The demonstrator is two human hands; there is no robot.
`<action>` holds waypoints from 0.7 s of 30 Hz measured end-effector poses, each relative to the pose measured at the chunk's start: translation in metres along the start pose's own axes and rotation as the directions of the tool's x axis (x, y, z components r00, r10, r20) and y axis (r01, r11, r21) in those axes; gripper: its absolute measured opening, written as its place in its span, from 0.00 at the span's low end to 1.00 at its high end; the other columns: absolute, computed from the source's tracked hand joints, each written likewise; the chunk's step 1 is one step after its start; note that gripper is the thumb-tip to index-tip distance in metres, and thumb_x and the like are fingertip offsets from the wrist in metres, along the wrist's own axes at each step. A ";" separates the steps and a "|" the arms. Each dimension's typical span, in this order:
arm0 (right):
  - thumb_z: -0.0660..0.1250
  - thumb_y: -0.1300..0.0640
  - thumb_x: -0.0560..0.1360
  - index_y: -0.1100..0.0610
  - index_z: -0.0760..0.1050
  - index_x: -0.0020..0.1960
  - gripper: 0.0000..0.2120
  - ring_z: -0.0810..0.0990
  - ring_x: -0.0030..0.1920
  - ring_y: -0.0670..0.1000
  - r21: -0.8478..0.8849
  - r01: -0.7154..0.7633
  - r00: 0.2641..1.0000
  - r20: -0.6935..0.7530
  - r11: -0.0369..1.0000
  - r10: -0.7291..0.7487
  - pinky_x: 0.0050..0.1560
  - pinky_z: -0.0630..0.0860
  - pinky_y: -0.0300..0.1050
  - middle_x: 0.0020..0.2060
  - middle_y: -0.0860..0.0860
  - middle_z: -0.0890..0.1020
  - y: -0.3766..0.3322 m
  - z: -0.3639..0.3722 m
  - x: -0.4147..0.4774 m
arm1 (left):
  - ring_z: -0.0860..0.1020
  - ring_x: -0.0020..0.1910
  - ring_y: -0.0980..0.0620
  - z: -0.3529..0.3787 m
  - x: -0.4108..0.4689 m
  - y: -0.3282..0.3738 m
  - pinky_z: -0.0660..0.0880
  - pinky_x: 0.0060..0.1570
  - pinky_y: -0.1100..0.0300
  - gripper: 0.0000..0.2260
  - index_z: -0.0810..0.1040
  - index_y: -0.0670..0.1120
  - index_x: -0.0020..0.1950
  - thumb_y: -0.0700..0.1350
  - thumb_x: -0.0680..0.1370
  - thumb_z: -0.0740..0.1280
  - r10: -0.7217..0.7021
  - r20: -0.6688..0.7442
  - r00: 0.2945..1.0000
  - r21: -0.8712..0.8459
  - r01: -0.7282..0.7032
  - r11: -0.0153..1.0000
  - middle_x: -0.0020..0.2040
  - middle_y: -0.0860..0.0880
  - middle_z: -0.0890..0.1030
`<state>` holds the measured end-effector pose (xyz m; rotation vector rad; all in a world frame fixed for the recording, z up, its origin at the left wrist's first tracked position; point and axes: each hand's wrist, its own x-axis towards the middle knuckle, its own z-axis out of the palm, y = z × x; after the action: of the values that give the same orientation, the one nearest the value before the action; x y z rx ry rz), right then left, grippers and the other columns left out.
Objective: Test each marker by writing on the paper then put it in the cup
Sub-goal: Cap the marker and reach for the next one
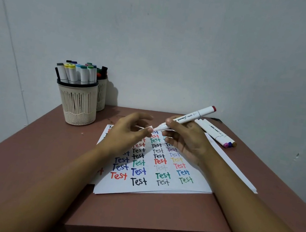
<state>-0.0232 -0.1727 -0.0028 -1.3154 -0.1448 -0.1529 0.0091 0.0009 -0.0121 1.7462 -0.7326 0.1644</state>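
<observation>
Seen from my remote station: held above the paper [138,189], the right hand [186,138] grips a white marker [193,117] with a dark red end cap, and I read "Smooth" on its barrel. The left hand [126,133] pinches its white near end. Three loose markers [214,133], tipped pink, blue and ochre, lie together on the brown table [45,150]. Two beige slatted cups stand rear left, the front cup [80,103] packed with markers and the second cup [101,96] behind it. Columns of "Test" in several colours fill the sheet.
</observation>
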 end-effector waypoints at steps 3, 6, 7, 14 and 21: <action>0.69 0.63 0.73 0.58 0.76 0.42 0.03 0.71 0.29 0.45 -0.044 -0.002 1.000 0.020 0.999 0.003 0.27 0.71 0.35 0.29 0.50 0.76 0.002 0.001 0.000 | 0.82 0.42 0.55 0.001 -0.001 0.001 0.76 0.40 0.67 0.11 0.75 0.51 0.55 0.41 0.75 0.68 0.031 0.029 0.999 -0.036 -0.030 0.999 0.48 0.48 0.80; 0.69 0.62 0.73 0.58 0.76 0.43 0.02 0.69 0.27 0.45 -0.073 -0.009 0.999 0.046 0.997 0.013 0.25 0.68 0.35 0.28 0.50 0.72 0.003 0.002 -0.001 | 0.82 0.41 0.54 0.004 -0.002 0.001 0.76 0.39 0.64 0.10 0.75 0.51 0.54 0.40 0.75 0.69 0.029 0.043 0.999 -0.057 -0.026 0.998 0.46 0.49 0.81; 0.68 0.62 0.73 0.58 0.76 0.43 0.02 0.70 0.26 0.45 -0.068 -0.010 0.999 0.046 0.998 0.013 0.24 0.67 0.34 0.28 0.50 0.73 0.003 0.003 -0.002 | 0.82 0.41 0.54 0.005 -0.002 0.000 0.77 0.39 0.63 0.10 0.75 0.52 0.53 0.40 0.75 0.68 0.011 0.029 1.000 -0.067 -0.009 0.998 0.45 0.49 0.81; 0.60 0.52 0.80 0.60 0.77 0.45 0.13 0.72 0.25 0.44 0.036 -0.047 0.999 0.018 0.998 0.046 0.25 0.68 0.33 0.27 0.51 0.77 0.001 0.007 0.000 | 0.74 0.29 0.58 0.004 0.000 -0.003 0.69 0.33 0.66 0.12 0.78 0.45 0.38 0.49 0.78 0.64 -0.044 0.055 0.998 0.127 0.036 0.991 0.32 0.50 0.79; 0.61 0.55 0.79 0.60 0.77 0.42 0.11 0.73 0.24 0.43 0.130 -0.093 0.996 0.015 0.987 0.092 0.26 0.70 0.32 0.26 0.50 0.75 0.007 0.009 0.000 | 0.69 0.26 0.57 0.007 -0.002 -0.005 0.65 0.30 0.63 0.15 0.73 0.46 0.32 0.47 0.79 0.63 0.025 0.037 0.999 0.156 -0.031 0.987 0.27 0.51 0.74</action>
<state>-0.0215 -0.1626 -0.0074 -1.1897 -0.0998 -0.0574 0.0083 -0.0041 -0.0194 1.8923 -0.7876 0.2156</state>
